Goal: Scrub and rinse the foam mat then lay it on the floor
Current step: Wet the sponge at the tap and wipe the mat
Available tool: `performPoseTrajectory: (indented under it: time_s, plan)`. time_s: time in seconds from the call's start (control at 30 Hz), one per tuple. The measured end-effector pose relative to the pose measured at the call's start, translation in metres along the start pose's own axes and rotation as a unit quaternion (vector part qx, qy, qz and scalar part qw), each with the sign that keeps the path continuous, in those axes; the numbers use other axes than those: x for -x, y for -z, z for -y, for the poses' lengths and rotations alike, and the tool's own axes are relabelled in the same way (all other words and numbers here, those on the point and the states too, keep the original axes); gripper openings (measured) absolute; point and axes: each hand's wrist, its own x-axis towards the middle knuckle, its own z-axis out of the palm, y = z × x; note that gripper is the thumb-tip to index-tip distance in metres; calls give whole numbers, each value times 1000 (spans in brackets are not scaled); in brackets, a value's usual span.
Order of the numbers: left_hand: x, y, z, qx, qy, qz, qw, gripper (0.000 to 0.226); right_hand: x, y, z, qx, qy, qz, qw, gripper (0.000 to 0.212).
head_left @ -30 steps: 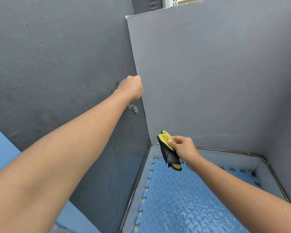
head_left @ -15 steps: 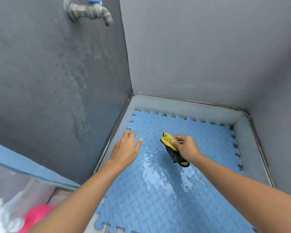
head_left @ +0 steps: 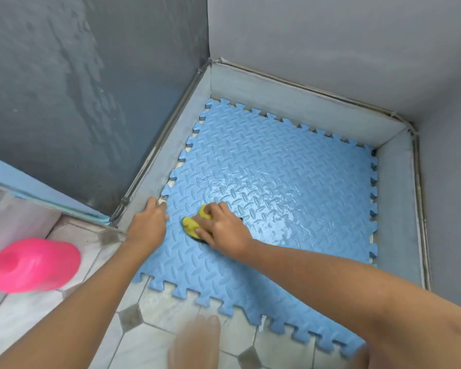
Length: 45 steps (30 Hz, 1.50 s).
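Under both outstretched arms lies the blue foam mat [head_left: 290, 182], flat in a low grey-walled wash bay [head_left: 304, 99], its near toothed edge spilling out onto the tiled floor [head_left: 149, 334]. The right hand [head_left: 224, 230] reaches forward from the lower right, palm down, fingers curled over a yellow scrubbing cloth [head_left: 194, 225] and pressing it onto the mat's embossed surface; a dark part of the cloth peeks out beneath the hand's heel. The hand is clamped on the cloth, thumb tucked on its near side. Just to the left of it, the left hand [head_left: 148, 225] comes in from the lower left, forearm straight, and rests on the mat's left border, fingers loosely together with the tips at the toothed edge beside the bay's low wall. Whether it grips the edge or only steadies it cannot be told. Beyond the right hand's knuckles the mat shines wet, a glossy patch spreading toward its middle. Well to the left of the left forearm, a pink bottle [head_left: 37, 265] lies on the floor, its pale cap pointing to the picture's edge. Below the hands, near the bottom of the view, blurred toes [head_left: 197, 339] stand on the tiles.
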Motion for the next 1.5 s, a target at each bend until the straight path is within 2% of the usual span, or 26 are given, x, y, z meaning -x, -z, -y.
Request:
performPoseTrajectory:
  time_s: [0.07,0.1,0.17,0.23,0.3,0.37,0.43,0.47,0.53,0.6,0.67,0.73,0.8,0.83,0.9,0.97,1.03,1.1,1.13,1.23,1.3,1.33,1.37,1.4,1.47,1.5]
  plan:
    - [0,-1,1,8,-2,0,1000,29,29,-7,19,4,151,78,985,34]
    - [-1,-1,2,11,-5,-3,1000,29,46,-5,21,6,196,106,975,35]
    - [-1,-3,3,10,-7,-3,1000,29,77,7,5,-3,213,147,966,37]
    - [0,-4,4,15,-6,-3,1000,31,96,35,-36,-2,178,179,968,40]
    - [1,-4,4,24,-7,-4,1000,37,102,70,-93,17,69,178,981,48]
    - [1,-3,2,23,-9,5,1000,44,93,103,-150,26,-136,104,985,56]
    - [1,-4,2,20,-7,14,1000,48,75,123,-192,11,-353,-18,935,50]
    - [1,-4,2,17,-6,12,1000,49,64,126,-202,1,-426,-60,903,45]
    - [1,-6,2,0,-6,8,1000,51,43,115,-200,-2,-474,-105,874,37]
    - [-1,-4,-2,-16,4,21,1000,52,25,93,-173,-13,-451,-144,881,33]
    - [-6,0,-8,-35,22,52,998,51,13,67,-129,-28,-377,-149,914,34]
    - [-9,4,-18,-37,55,82,994,49,14,41,-79,-27,-231,-80,969,36]
    - [-9,3,-30,-17,68,38,997,47,34,28,-36,-32,-52,24,998,37]
    - [-9,-1,-36,-12,46,-16,999,49,49,25,-22,-36,38,76,996,37]
    - [-7,-11,-45,-11,-33,-89,995,58,85,24,-10,-49,188,171,966,34]
    - [-9,-20,-50,8,-105,-107,989,59,120,35,-23,-63,258,254,930,32]
    - [-19,-28,-46,27,-132,-112,984,57,142,60,-63,-53,244,323,913,35]
    - [-27,-38,-39,35,-124,-107,986,57,153,94,-117,-17,137,356,924,39]
    - [-28,-44,-36,38,-123,-107,986,60,156,111,-146,0,59,342,938,41]
    - [-25,-58,-36,41,-131,-129,982,70,156,151,-219,39,-199,194,960,45]
    - [-21,-62,-36,46,-125,-136,982,71,149,155,-242,50,-359,62,930,44]
    - [-20,-64,-35,48,-123,-138,982,71,144,150,-240,68,-401,27,913,42]
    - [-20,-65,-34,47,-123,-138,982,71,136,143,-228,91,-399,19,912,40]
    - [-21,-65,-32,44,-125,-139,981,72,130,135,-210,104,-361,36,926,39]
    - [-21,-65,-31,46,-128,-133,982,72,126,119,-163,95,-201,117,968,39]
    - [-20,-65,-32,48,-128,-132,982,72,129,112,-138,83,-100,174,976,38]
